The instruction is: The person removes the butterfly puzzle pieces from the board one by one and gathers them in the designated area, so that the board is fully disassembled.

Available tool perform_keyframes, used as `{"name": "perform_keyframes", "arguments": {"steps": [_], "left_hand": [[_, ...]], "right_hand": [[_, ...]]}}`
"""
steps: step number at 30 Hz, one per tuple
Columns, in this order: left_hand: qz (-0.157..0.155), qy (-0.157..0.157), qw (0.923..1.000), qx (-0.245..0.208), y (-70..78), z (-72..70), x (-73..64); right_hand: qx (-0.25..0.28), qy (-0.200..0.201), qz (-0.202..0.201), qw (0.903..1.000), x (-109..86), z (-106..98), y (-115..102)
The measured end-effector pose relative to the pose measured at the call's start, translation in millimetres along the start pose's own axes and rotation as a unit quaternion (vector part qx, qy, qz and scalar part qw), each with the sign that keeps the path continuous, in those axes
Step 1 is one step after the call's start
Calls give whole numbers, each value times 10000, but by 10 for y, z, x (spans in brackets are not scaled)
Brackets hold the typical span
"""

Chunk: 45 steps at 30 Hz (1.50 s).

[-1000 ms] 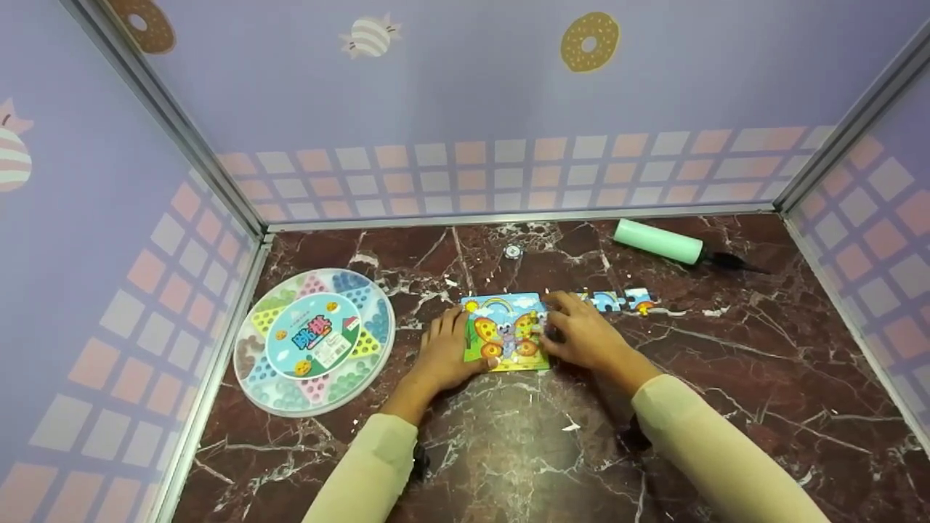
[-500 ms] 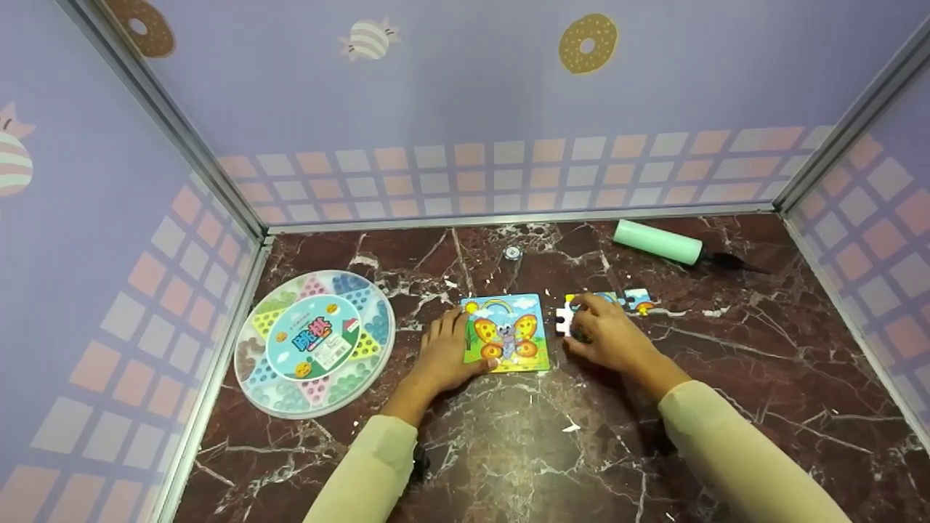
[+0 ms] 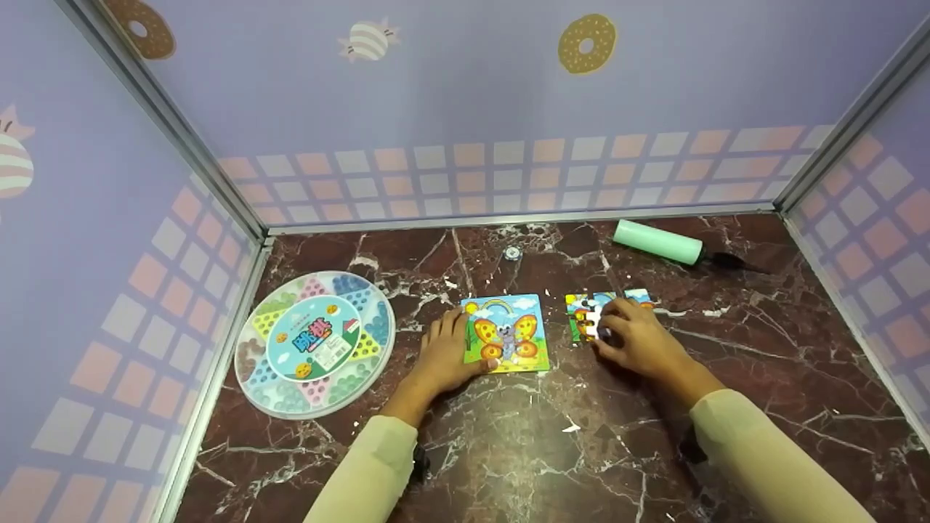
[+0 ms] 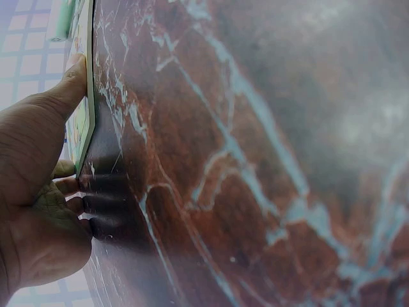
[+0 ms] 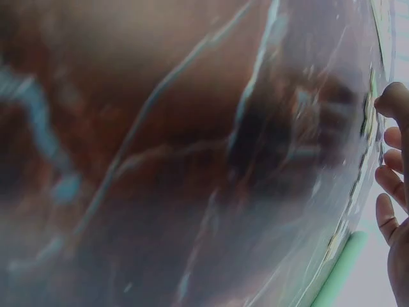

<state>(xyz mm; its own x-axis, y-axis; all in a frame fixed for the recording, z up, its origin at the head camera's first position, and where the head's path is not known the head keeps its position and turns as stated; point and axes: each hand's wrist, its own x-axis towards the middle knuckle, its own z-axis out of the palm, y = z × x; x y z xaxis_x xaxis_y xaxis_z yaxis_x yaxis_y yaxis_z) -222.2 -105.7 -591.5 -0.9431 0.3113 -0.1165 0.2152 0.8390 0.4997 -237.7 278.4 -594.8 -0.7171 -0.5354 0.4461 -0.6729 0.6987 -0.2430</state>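
Showing only its left part, a white piece point(image 3: 591, 322) sits right of centre in the frame, among other puzzle pieces point(image 3: 572, 330). The right hand point(image 3: 645, 340) has its grip together on it, thumb and fingertips pinching; the fingers hide the rest, and any print on it is hard to make out. Coloured pieces show along the left and top of this group; how they join beneath the hand cannot be told. In the right wrist view the hand is cut off by the right edge.

Near the middle of the frame a butterfly picture board point(image 3: 506, 330) lies flat on the desk point(image 3: 508, 443). The left hand's point(image 3: 445, 354) grip is apart, fingers lying along the left edge and thumb on the lower part, covering a strip of the picture. In the left wrist view the board is a thin slab cut off at the top.

At left lies a round game box point(image 3: 314, 343), its small print unreadable. Above the board is a small disc point(image 3: 513, 253), its markings too tiny to read. Toward the upper right, a green tube point(image 3: 657, 242) has a dark end that blends into the stone pattern. Both sleeves point(image 3: 367, 472) run off the bottom edge.
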Motion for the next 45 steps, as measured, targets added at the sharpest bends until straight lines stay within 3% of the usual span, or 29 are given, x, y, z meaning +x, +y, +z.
{"name": "perform_keyframes", "arguments": {"steps": [19,31,45], "left_hand": [[7,1,10000,-15,-9,12,8],[-29,-33,10000,-1,8,-2,-4],[-12,39,10000,-41,11,-4,-8]], "right_hand": [[-122,-26,67,9999,-202,-98,130],[-74,40,-224,9997,-198,-85,140],[-47,-177,62,9998,-198,-78,108]]}}
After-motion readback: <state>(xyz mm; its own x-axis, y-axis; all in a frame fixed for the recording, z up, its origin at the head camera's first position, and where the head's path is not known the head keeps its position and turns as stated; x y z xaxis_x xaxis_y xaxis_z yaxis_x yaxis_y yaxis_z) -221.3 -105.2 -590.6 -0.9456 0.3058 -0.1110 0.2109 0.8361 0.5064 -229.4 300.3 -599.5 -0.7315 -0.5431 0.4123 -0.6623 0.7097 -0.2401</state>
